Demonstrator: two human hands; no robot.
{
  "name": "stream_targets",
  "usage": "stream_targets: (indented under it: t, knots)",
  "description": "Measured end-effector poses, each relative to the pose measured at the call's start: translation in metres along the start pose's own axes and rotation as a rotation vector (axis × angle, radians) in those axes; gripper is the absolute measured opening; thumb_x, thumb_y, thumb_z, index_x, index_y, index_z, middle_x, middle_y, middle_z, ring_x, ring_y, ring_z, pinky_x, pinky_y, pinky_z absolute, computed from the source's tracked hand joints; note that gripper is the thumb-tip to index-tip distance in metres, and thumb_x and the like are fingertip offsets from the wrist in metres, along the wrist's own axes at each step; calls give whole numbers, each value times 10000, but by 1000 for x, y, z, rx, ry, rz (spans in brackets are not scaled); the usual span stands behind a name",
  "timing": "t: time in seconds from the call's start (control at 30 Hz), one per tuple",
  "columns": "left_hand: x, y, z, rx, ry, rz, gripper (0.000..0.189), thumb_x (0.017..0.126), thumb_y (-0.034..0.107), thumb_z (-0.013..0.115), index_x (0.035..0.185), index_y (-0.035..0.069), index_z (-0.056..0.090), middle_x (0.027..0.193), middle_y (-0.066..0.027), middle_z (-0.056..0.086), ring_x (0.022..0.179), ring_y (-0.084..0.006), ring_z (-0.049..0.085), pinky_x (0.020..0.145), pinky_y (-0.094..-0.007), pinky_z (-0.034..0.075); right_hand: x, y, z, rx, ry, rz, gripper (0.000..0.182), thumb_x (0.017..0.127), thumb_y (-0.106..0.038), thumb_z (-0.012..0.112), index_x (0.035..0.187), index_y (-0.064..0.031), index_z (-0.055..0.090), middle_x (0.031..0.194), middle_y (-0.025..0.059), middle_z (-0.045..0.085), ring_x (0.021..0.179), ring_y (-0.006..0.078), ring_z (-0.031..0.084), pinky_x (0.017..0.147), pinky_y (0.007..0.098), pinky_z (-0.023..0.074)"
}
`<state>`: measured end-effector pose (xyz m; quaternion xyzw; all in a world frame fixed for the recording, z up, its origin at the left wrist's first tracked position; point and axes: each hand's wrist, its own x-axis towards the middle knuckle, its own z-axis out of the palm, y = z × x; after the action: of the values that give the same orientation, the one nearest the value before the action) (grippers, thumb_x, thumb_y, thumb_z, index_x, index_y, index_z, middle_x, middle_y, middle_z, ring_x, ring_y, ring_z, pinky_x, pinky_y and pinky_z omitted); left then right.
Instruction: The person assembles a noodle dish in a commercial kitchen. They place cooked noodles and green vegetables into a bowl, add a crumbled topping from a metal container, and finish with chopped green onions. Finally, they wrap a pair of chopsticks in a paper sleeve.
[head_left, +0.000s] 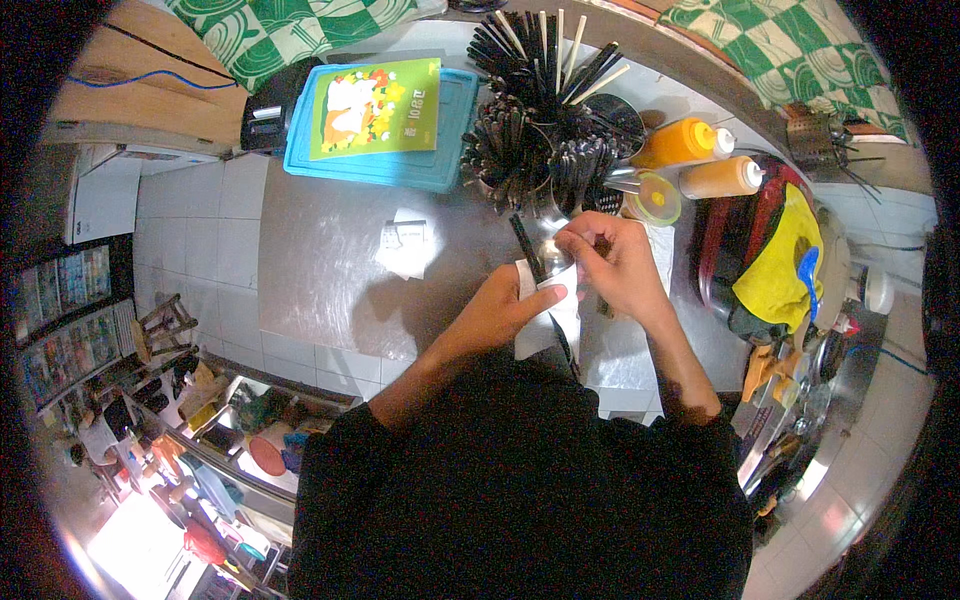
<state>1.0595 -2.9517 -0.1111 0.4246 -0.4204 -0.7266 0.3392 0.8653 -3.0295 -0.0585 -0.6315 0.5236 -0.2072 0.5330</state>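
My left hand (517, 300) grips a white paper napkin (536, 334) wrapped around black chopsticks (526, 244) and a metal spoon (553, 256). The chopsticks slant, sticking out above and below the paper. My right hand (615, 262) is at the spoon's right side, with thumb and forefinger close together by the edge of the napkin; whether they pinch it cannot be told. Just beyond my hands stand metal holders packed with black-handled cutlery (510, 150) and black and white chopsticks (559, 60).
A green booklet (379, 109) lies on a blue plastic lid (367, 172). White papers (406, 244) lie on the metal table (315, 262). To the right are sauce bottles (679, 142), a round lidded container (654, 199), and a yellow cloth (780, 262) with a blue spoon (808, 277).
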Motion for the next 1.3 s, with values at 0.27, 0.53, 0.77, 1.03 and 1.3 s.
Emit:
stream_targets:
  t: [0.27, 0.53, 0.77, 1.03, 1.3]
  knots:
    - [1, 5, 0, -37, -30, -22, 313, 1047, 246, 642, 1246, 6, 674, 1062, -26, 719, 1003, -115, 637, 911, -328, 516, -2, 12, -1, -22, -24, -126, 94, 999, -90, 695, 1003, 2, 714, 809, 38, 705, 651, 68, 636, 592, 250, 516]
    - [2, 17, 1, -161, 71, -109, 395, 1043, 222, 666, 1372, 7, 634, 1222, -70, 730, 1098, -153, 672, 982, -334, 523, -22, 49, 17, 379, 130, -6, 214, 983, -164, 744, 1121, -46, 631, 997, 58, 690, 826, 148, 668, 746, 315, 555]
    - [5, 5, -1, -294, 110, -26, 440, 1040, 231, 674, 1424, 26, 603, 1266, -81, 710, 1132, -167, 670, 987, -341, 528, -43, 64, 20, 141, 7, -26, 227, 964, -210, 782, 1038, -38, 654, 977, 51, 677, 921, 128, 638, 815, 303, 538]
    - [14, 23, -15, -141, 25, 11, 474, 1052, 298, 659, 1448, 45, 602, 1255, -69, 714, 1113, -153, 673, 959, -328, 533, -35, 45, 17, 196, 9, -138, 153, 943, -124, 790, 991, -21, 688, 848, -39, 623, 756, 46, 528, 663, 260, 449]
    - [21, 1, -38, -360, 72, -180, 378, 1039, 281, 687, 1323, 32, 665, 1208, -66, 730, 1032, -138, 701, 891, -286, 565, -34, 30, 15, -208, 237, -370, 248, 855, -36, 754, 1100, -36, 720, 973, 118, 668, 756, 256, 654, 688, 372, 543]
